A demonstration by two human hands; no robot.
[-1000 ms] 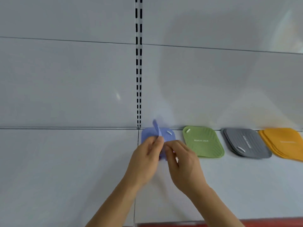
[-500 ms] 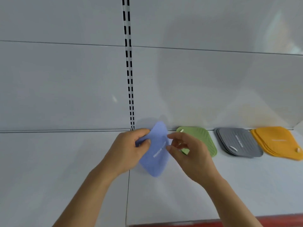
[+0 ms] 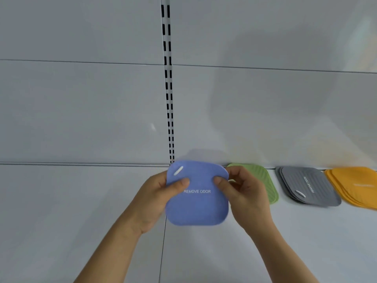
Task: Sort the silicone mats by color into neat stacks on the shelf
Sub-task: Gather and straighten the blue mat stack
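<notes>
A blue silicone mat (image 3: 196, 203) printed "REMOVE ODOR" is held up flat facing me, above the white shelf (image 3: 265, 242). My left hand (image 3: 157, 199) pinches its left edge with the thumb on the front. My right hand (image 3: 246, 193) pinches its right edge the same way. Behind my right hand lies a green mat stack (image 3: 267, 180), partly hidden. Further right lie a grey mat stack (image 3: 310, 186) and an orange mat stack (image 3: 355, 184), which runs out of view at the right edge.
A white back panel rises behind the shelf, with a slotted upright rail (image 3: 168, 82) at the centre. A seam (image 3: 163, 242) divides the shelf board below the blue mat. The shelf left of the seam is bare white.
The blue mat was lifted off the shelf, unfolded and turned flat toward me, its text now level. Both hands moved from its middle to its side edges.
</notes>
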